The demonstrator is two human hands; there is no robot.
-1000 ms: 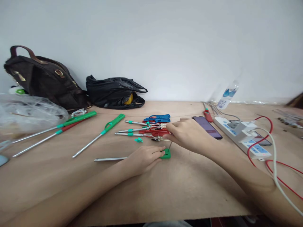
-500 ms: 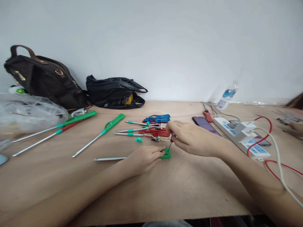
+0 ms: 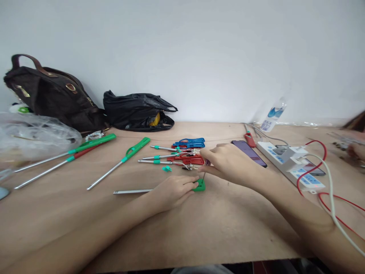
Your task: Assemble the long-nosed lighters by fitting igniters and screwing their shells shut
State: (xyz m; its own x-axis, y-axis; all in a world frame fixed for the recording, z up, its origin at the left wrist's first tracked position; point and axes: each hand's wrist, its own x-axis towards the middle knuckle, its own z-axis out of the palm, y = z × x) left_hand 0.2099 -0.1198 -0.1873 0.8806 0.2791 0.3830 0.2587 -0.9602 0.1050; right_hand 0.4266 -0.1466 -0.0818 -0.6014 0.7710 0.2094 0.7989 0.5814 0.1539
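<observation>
My left hand (image 3: 172,191) lies on the wooden table (image 3: 199,228), fingers pressed on a green lighter handle (image 3: 200,185) whose metal tube (image 3: 132,191) runs out to the left. My right hand (image 3: 226,161) is closed around a small red-handled screwdriver (image 3: 205,168); its thin shaft points down into the green handle. Just behind the hands lie red (image 3: 186,158) and blue (image 3: 189,143) lighter shells with metal tubes, wires and a small loose green part (image 3: 167,168).
Long green-handled lighters (image 3: 125,156) lie to the left beside a clear plastic bag (image 3: 34,135). A brown bag (image 3: 54,95) and a black plastic bag (image 3: 139,111) stand by the wall. To the right are a phone (image 3: 249,153), a power strip (image 3: 292,164) with cables, and a bottle (image 3: 273,114).
My right hand has dropped lower and the screwdriver shaft stands more upright on the green handle. My left hand has not moved.
</observation>
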